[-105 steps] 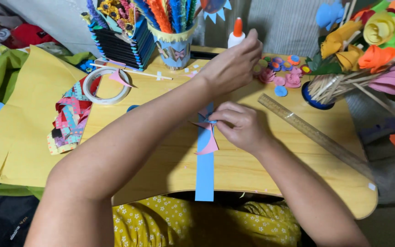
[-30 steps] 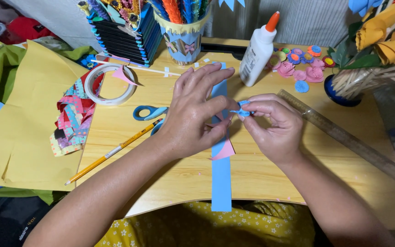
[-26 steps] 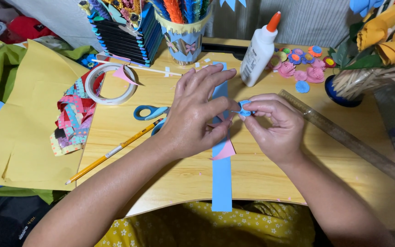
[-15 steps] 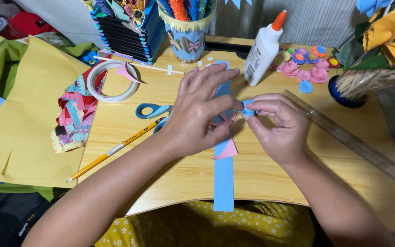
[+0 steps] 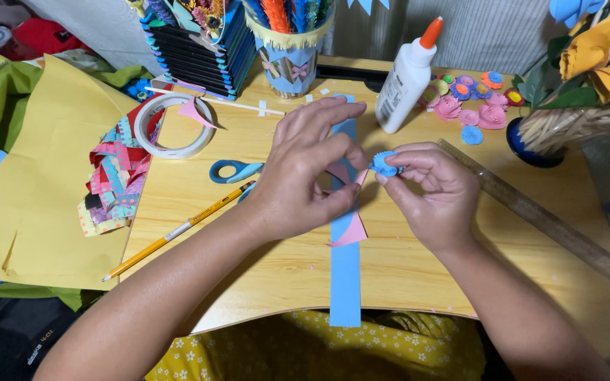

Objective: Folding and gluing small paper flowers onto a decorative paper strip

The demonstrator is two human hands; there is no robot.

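- Right hand [image 5: 435, 194] over the middle of the wooden desk [image 5: 404, 275], thumb and fingertips pinched on a small blue paper coil [image 5: 384, 163] with a frilled edge.
- Left hand [image 5: 305, 173] just left of it, fingers curled and spread; thumb and forefinger close to the coil, contact too hard to tell, palm not closed on anything visible.
- Blue paper strip [image 5: 345, 275] flat beneath both hands, running from the near desk edge to the far side.
- Pink paper piece [image 5: 351, 233] on the strip, partly under the left hand.
- Blue-handled scissors [image 5: 234, 171] left of the left hand, partly hidden by the wrist.
- Yellow pencil [image 5: 178, 231] lying slantwise toward the near left.
- Tape roll [image 5: 171, 127] at far left, beside a heap of patterned paper scraps [image 5: 114, 183].
- Yellow paper sheet [image 5: 37, 183] hanging off the left edge of the desk.
- White glue bottle [image 5: 405, 81] with orange cap upright on the far side, right of the strip.
- Small paper flowers [image 5: 471, 99] in pink, blue and orange, right of the bottle.
- Long ruler [image 5: 538, 212] lying diagonally at right.
- Decorated cup [image 5: 291, 60] of paper sticks at far centre.
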